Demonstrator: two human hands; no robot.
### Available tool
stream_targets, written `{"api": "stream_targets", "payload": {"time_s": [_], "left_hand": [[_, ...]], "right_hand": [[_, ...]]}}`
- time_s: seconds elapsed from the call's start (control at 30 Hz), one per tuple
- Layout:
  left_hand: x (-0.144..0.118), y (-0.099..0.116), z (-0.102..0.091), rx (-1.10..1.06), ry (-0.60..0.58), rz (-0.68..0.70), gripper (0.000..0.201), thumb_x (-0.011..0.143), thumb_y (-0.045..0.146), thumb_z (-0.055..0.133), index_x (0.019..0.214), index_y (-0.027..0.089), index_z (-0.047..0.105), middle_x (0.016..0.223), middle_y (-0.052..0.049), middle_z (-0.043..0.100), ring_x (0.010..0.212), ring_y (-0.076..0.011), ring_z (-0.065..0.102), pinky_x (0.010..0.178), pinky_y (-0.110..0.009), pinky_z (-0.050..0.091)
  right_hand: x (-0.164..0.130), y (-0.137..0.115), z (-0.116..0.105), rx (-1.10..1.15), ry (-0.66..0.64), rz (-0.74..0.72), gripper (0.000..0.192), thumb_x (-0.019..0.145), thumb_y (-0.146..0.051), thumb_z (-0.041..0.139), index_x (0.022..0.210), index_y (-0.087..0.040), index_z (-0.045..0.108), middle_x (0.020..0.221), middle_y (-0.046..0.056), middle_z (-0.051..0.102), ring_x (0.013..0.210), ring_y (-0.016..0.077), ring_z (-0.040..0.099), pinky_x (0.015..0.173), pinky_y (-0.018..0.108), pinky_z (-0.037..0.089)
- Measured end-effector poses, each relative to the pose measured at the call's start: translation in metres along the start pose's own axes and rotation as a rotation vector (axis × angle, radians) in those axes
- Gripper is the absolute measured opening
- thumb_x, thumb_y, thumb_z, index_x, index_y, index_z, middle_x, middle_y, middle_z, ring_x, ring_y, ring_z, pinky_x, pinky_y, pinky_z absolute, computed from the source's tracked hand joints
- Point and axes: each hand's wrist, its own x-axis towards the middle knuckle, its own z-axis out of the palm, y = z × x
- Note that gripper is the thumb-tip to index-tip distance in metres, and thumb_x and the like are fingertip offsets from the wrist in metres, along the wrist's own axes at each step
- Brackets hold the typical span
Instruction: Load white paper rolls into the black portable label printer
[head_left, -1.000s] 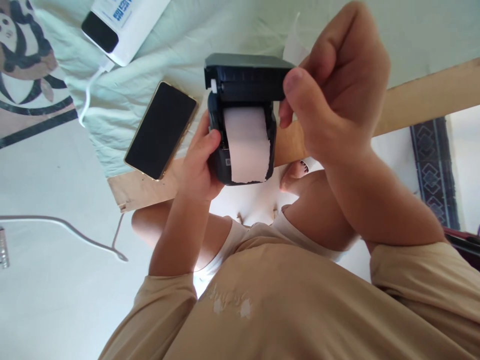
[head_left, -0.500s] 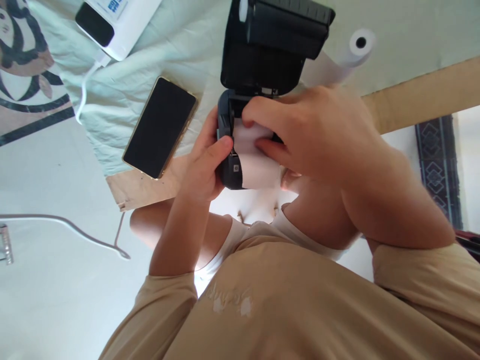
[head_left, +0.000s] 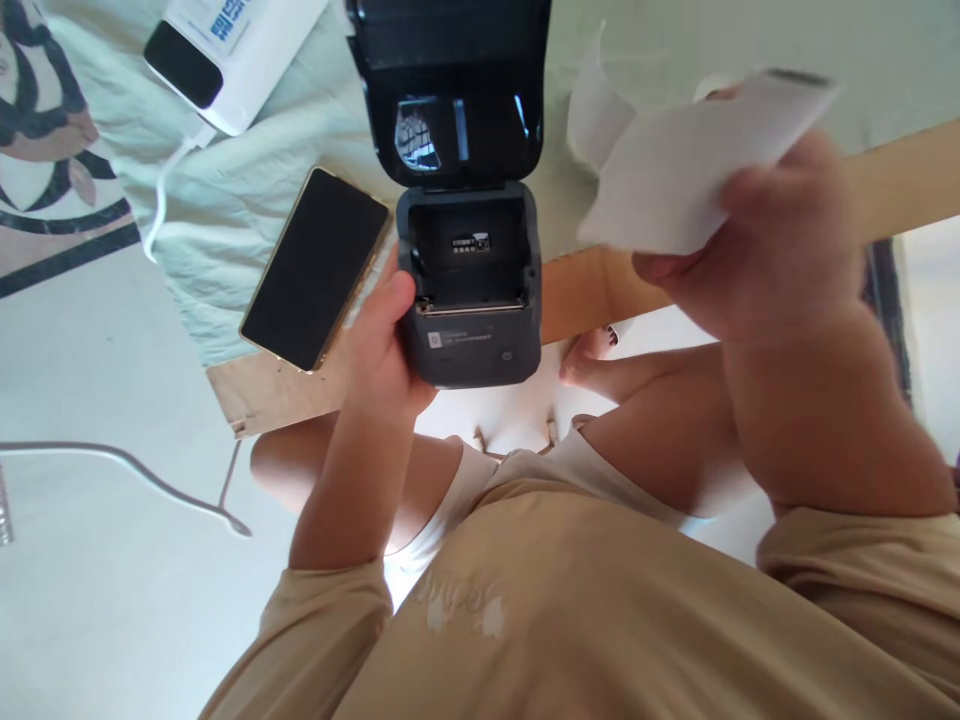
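My left hand [head_left: 386,340] grips the left side of a small black label printer [head_left: 480,345], thumb on its edge. The printer's lid [head_left: 457,110] stands raised, and its paper bay [head_left: 471,240] shows a small printed sticker inside with no roll in it. Off to the right, my right hand [head_left: 780,240] holds white paper [head_left: 667,180] that hangs loose and curls at its left end. Motion smears the right fingers and part of the paper. Whether a roll sits within that hand I cannot make out.
A dark-screened phone [head_left: 315,270] lies left of the printer on the pale green cloth [head_left: 247,190]. Behind it is a white device [head_left: 240,60] with a plugged-in white cable [head_left: 161,200]. The table's wooden edge [head_left: 277,390] runs above my legs. A grey-white hook-like rod [head_left: 127,460] is at left.
My right hand has drawn the white paper out of the printer bay and carried it right. The printer has turned more upright to my view, its bay now exposed.
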Motion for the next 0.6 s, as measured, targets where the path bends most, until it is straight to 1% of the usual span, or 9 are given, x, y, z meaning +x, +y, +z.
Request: {"api": "stream_targets", "payload": {"time_s": [0.03,0.1,0.13,0.2,0.27,0.4,0.47,0.53,0.6], "left_hand": [[-0.001,0.001,0.001,0.001,0.011,0.003,0.031,0.09,0.049,0.074,0.107,0.023,0.076,0.12,-0.008,0.085,0.154,-0.0367,0.066,0.125,-0.053,0.063],[-0.002,0.002,0.003,0.013,0.045,0.015,0.028,0.093,0.048,0.07,0.104,0.024,0.077,0.118,-0.007,0.087,0.153,-0.0345,0.067,0.125,-0.052,0.063],[-0.002,0.001,0.004,0.02,0.061,0.024,0.026,0.093,0.047,0.07,0.101,0.024,0.078,0.116,-0.006,0.088,0.153,-0.0337,0.067,0.125,-0.051,0.063],[-0.001,-0.002,0.004,0.021,0.081,0.057,0.027,0.094,0.048,0.069,0.097,0.025,0.081,0.115,-0.005,0.089,0.152,-0.0331,0.066,0.125,-0.05,0.063],[0.0,-0.005,0.004,0.01,0.076,0.09,0.031,0.097,0.051,0.067,0.097,0.025,0.084,0.116,-0.004,0.089,0.152,-0.0336,0.066,0.126,-0.05,0.062],[0.0,-0.008,0.007,0.008,0.082,0.125,0.037,0.099,0.053,0.065,0.098,0.023,0.086,0.119,-0.004,0.09,0.151,-0.0353,0.067,0.128,-0.051,0.061],[-0.001,-0.006,0.009,0.019,0.078,0.127,0.035,0.097,0.053,0.069,0.099,0.023,0.087,0.12,-0.005,0.089,0.153,-0.0362,0.066,0.127,-0.052,0.061],[-0.002,-0.003,0.011,0.016,0.056,0.118,0.032,0.095,0.05,0.072,0.1,0.022,0.087,0.121,-0.005,0.089,0.155,-0.0368,0.064,0.128,-0.052,0.061],[-0.003,-0.002,0.012,0.007,0.051,0.109,0.031,0.095,0.05,0.072,0.102,0.023,0.087,0.12,-0.005,0.089,0.156,-0.0366,0.063,0.129,-0.051,0.06]], "right_hand": [[-0.001,0.008,0.001,0.031,-0.012,-0.033,0.059,0.073,-0.074,0.086,0.105,-0.029,0.064,0.079,-0.001,0.061,0.067,0.0137,0.061,0.049,0.026,0.043],[-0.004,0.021,0.005,0.003,-0.052,-0.094,0.052,0.079,-0.068,0.087,0.099,-0.027,0.064,0.08,0.0,0.062,0.069,0.013,0.058,0.06,0.031,0.052],[-0.006,0.025,0.007,-0.093,-0.058,-0.149,0.047,0.082,-0.065,0.086,0.096,-0.026,0.064,0.083,0.002,0.063,0.076,0.0144,0.06,0.069,0.034,0.057],[-0.007,0.028,0.011,-0.362,-0.056,-0.296,0.039,0.085,-0.057,0.083,0.095,-0.026,0.063,0.091,0.005,0.065,0.089,0.0189,0.062,0.084,0.04,0.061],[-0.006,0.027,0.015,-0.605,-0.037,-0.399,0.03,0.087,-0.05,0.077,0.102,-0.028,0.064,0.103,0.007,0.069,0.1,0.0233,0.065,0.089,0.044,0.06],[0.001,0.017,0.024,-0.795,-0.001,-0.304,0.031,0.089,-0.037,0.07,0.119,-0.032,0.063,0.122,0.005,0.076,0.115,0.0274,0.07,0.099,0.046,0.06],[0.005,0.013,0.028,-0.842,0.022,-0.254,0.033,0.091,-0.034,0.066,0.123,-0.032,0.063,0.124,0.003,0.077,0.117,0.027,0.072,0.102,0.046,0.059],[0.009,0.014,0.031,-0.87,0.017,-0.209,0.036,0.092,-0.033,0.064,0.128,-0.033,0.064,0.117,0.002,0.079,0.107,0.0266,0.073,0.096,0.045,0.058],[0.009,0.016,0.032,-0.859,-0.001,-0.17,0.044,0.09,-0.031,0.066,0.133,-0.034,0.064,0.11,0.001,0.08,0.09,0.0245,0.071,0.087,0.044,0.056]]}}
